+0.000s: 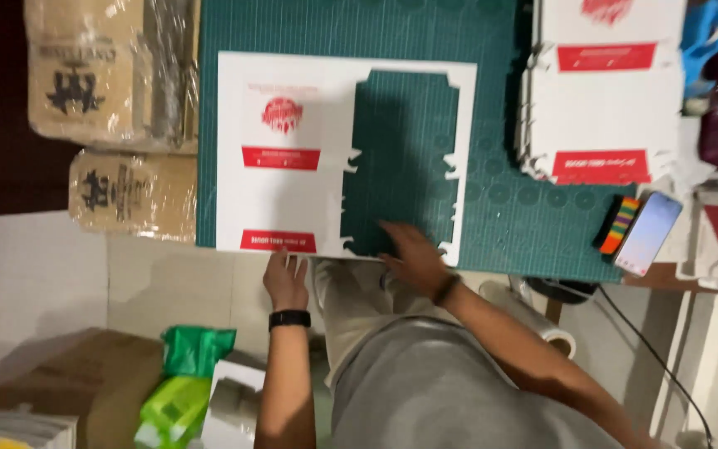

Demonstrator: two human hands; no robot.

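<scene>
Hands are flattening sheet at mat's near edge: left hand open, right hand spread; pressing evenly seems wise.

The surface is mostly covered by a dark green cutting mat. On the mat lies a white printed sheet with a shape cut out of its right half, so green shows through. To its right sits a stack of white printed cutouts. Near the front right edge lie a phone and a rainbow-striped block, just beside each other.
</scene>
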